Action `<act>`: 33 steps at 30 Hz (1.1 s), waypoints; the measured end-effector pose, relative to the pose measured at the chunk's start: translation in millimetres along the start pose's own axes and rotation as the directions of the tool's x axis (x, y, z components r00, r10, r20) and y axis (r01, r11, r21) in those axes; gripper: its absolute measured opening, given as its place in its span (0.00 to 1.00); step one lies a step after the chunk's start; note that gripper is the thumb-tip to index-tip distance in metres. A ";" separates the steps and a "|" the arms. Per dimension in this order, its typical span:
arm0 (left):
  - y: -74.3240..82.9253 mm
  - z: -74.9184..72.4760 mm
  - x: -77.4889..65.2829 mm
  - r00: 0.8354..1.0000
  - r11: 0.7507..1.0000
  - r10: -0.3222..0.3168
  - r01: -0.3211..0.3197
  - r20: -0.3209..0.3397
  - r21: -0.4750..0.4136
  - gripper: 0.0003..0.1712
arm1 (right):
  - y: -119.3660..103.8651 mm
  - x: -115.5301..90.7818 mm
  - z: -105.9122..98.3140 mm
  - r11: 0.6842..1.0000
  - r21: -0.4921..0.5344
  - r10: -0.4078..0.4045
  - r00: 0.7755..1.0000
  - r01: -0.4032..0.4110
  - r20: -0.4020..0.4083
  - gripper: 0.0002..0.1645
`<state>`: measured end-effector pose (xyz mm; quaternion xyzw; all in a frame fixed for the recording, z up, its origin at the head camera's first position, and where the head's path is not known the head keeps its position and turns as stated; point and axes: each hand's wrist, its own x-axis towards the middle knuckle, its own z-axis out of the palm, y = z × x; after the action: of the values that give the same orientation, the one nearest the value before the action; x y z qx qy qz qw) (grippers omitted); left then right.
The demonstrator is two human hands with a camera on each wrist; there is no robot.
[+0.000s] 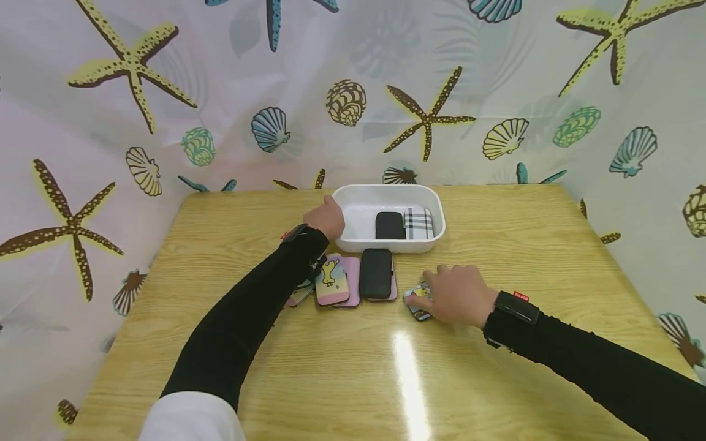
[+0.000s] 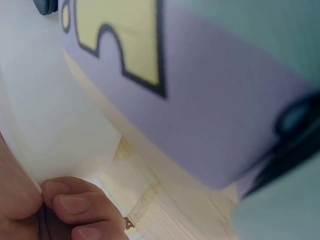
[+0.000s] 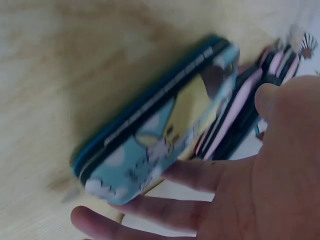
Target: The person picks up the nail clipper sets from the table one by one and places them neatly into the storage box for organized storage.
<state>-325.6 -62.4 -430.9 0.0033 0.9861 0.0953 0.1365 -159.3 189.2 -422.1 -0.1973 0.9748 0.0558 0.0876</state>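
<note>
While a rounded white plastic bin (image 1: 410, 247) is pinched at its left end by the left hand (image 1: 325, 219), with thumb and curled fingers closed over the rim, a small light-blue zip case with a cartoon print (image 3: 160, 130) is touched by the right hand (image 1: 460, 294) on the light wooden table (image 1: 496, 226), to the right of the other cases. The right fingers are spread and fairly straight against it, the thumb is held apart from them, and no firm grip can be made out.

Two things are contained in the bin: a black rectangular case (image 1: 389, 226) and, just beside it, a white case with dark plaid lines (image 1: 418, 224). Left outside, in front of the bin, are a long black case (image 1: 376, 274) laid over a pink-edged case (image 1: 394, 290), a pastel case with a yellow figure (image 1: 333, 289) laid over a pink case (image 1: 353, 278), and something partly hidden by the black left sleeve (image 1: 237, 318). The work is judged part-way along, since cases are found both inside and outside; the full number in the stacks cannot be told.
</note>
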 end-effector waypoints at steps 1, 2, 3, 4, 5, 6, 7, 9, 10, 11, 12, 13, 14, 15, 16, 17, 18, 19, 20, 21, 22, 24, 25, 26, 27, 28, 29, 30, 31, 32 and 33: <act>-0.2 0.1 0.2 1.000 1.000 0.001 -0.001 -0.001 -0.002 0.34 | -2.7 -1.0 1.8 1.000 -0.007 -0.001 1.000 0.001 -0.014 0.43; -0.4 0.2 0.3 1.000 1.000 0.003 -0.003 -0.004 -0.004 0.33 | -5.3 -1.8 3.2 1.000 -0.017 -0.003 1.000 0.003 -0.027 0.43; -0.6 0.4 0.7 1.000 1.000 0.005 -0.005 -0.004 -0.006 0.33 | -7.8 -2.7 4.5 1.000 -0.024 -0.006 0.999 0.005 -0.043 0.43; -0.9 0.8 0.9 1.000 1.000 0.006 -0.006 -0.005 -0.007 0.33 | -9.8 -2.9 6.0 0.999 -0.036 -0.011 0.998 0.009 -0.060 0.43; -1.2 1.1 1.2 1.000 1.000 0.008 -0.008 -0.005 -0.006 0.33 | -11.7 -3.1 7.1 0.999 -0.049 -0.019 0.997 0.015 -0.075 0.44; -1.4 1.4 1.5 1.000 1.000 0.010 -0.010 -0.005 -0.006 0.34 | -13.2 -3.2 8.4 0.998 -0.066 -0.025 0.996 0.019 -0.085 0.45; -1.7 1.6 1.6 1.000 1.000 0.012 -0.012 -0.005 -0.006 0.34 | -14.3 -3.1 9.5 0.997 -0.078 -0.031 0.995 0.023 -0.098 0.45; -2.3 2.0 1.8 1.000 1.000 0.015 -0.015 -0.005 -0.006 0.34 | -15.4 -2.7 11.6 0.995 -0.094 -0.042 0.992 0.030 -0.122 0.45; -2.3 1.8 1.2 1.000 1.000 0.015 -0.015 -0.005 -0.005 0.34 | -15.6 -2.4 12.0 0.994 -0.100 -0.046 0.991 0.033 -0.129 0.45; -2.4 1.4 0.5 1.000 1.000 0.016 -0.016 -0.006 -0.004 0.33 | -15.6 -2.3 12.5 0.994 -0.107 -0.051 0.989 0.037 -0.135 0.44; -2.4 1.0 -0.3 1.000 1.000 0.015 -0.015 -0.004 -0.004 0.33 | -15.4 -2.1 12.8 0.994 -0.106 -0.052 0.989 0.038 -0.137 0.43; -2.3 0.6 -1.2 1.000 1.000 0.014 -0.014 -0.003 -0.005 0.33 | -15.1 -1.9 12.8 0.994 -0.099 -0.054 0.989 0.040 -0.138 0.41; -2.1 0.4 -1.8 1.000 1.000 0.013 -0.013 -0.001 -0.005 0.33 | -14.7 -1.5 12.5 0.995 -0.091 -0.051 0.990 0.040 -0.128 0.41; -2.0 0.2 -2.2 1.000 1.000 0.013 -0.013 0.000 -0.004 0.33 | -14.4 -1.1 11.7 0.996 -0.086 -0.049 0.992 0.039 -0.114 0.40; -1.7 0.0 -2.8 1.000 1.000 0.011 -0.011 0.002 -0.004 0.32 | -13.7 -0.8 11.0 0.996 -0.076 -0.045 0.994 0.037 -0.098 0.40; -1.6 0.1 -2.8 1.000 1.000 0.011 -0.011 0.002 -0.005 0.32 | -13.0 -0.4 10.5 0.997 -0.067 -0.043 0.995 0.038 -0.085 0.39; -1.5 0.3 -2.6 1.000 1.000 0.009 -0.009 0.005 -0.006 0.32 | -12.2 0.1 9.9 0.998 -0.057 -0.039 0.997 0.035 -0.069 0.39; -1.4 0.5 -2.3 1.000 1.000 0.009 -0.009 0.004 -0.006 0.32 | -11.1 0.9 9.5 0.998 -0.047 -0.039 0.998 0.036 -0.056 0.40; -1.4 0.6 -1.9 1.000 1.000 0.009 -0.009 0.004 -0.006 0.32 | -10.0 1.5 8.7 0.999 -0.038 -0.038 0.998 0.036 -0.042 0.40; -1.5 0.7 -1.5 1.000 1.000 0.008 -0.008 0.003 -0.009 0.32 | -8.8 2.1 7.9 0.999 -0.030 -0.042 0.999 0.041 -0.035 0.40; -1.5 0.8 -1.3 1.000 1.000 0.008 -0.008 0.003 -0.009 0.32 | -7.7 2.5 6.8 0.999 -0.019 -0.045 0.999 0.045 -0.028 0.40; -1.7 1.3 -0.3 1.000 1.000 0.010 -0.010 0.000 -0.010 0.33 | -5.6 3.9 3.5 0.999 -0.001 -0.054 0.998 0.054 -0.018 0.40; -2.0 1.7 0.6 1.000 1.000 0.014 -0.014 -0.003 -0.009 0.33 | -4.7 4.7 1.1 0.998 0.010 -0.057 0.998 0.058 -0.015 0.41; -2.3 2.2 1.5 1.000 1.000 0.015 -0.015 -0.005 -0.008 0.33 | -4.0 5.3 -2.3 0.998 0.020 -0.064 0.998 0.065 -0.017 0.41; -2.6 2.9 2.4 1.000 1.000 0.017 -0.017 -0.007 -0.006 0.33 | -3.3 6.0 -5.5 0.997 0.026 -0.073 0.997 0.073 -0.023 0.42; -2.9 3.5 3.2 1.000 1.000 0.018 -0.018 -0.009 -0.003 0.33 | -2.6 6.7 -8.9 0.996 0.034 -0.084 0.996 0.085 -0.034 0.42; -3.1 4.0 4.1 1.000 1.000 0.018 -0.018 -0.010 -0.003 0.33 | -2.0 7.2 -12.7 0.995 0.038 -0.094 0.994 0.096 -0.050 0.43; -3.3 4.5 4.7 1.000 1.000 0.018 -0.018 -0.011 -0.001 0.33 | -1.2 7.8 -16.1 0.993 0.038 -0.109 0.991 0.112 -0.071 0.43; -3.5 4.5 5.2 1.000 1.000 0.018 -0.018 -0.011 -0.001 0.33 | -0.8 8.5 -20.1 0.991 0.039 -0.123 0.988 0.127 -0.090 0.42; -3.8 4.5 5.4 1.000 1.000 0.017 -0.017 -0.011 0.000 0.33 | -0.4 9.4 -23.9 0.989 0.042 -0.139 0.983 0.145 -0.116 0.42; -3.9 4.5 5.6 1.000 1.000 0.017 -0.017 -0.010 -0.001 0.33 | 0.1 10.5 -27.4 0.987 0.041 -0.151 0.979 0.158 -0.137 0.42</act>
<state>-329.7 -65.2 -437.4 0.0114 0.9866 0.0968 0.1307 -173.0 181.4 -397.3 -0.2734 0.9613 0.0106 0.0315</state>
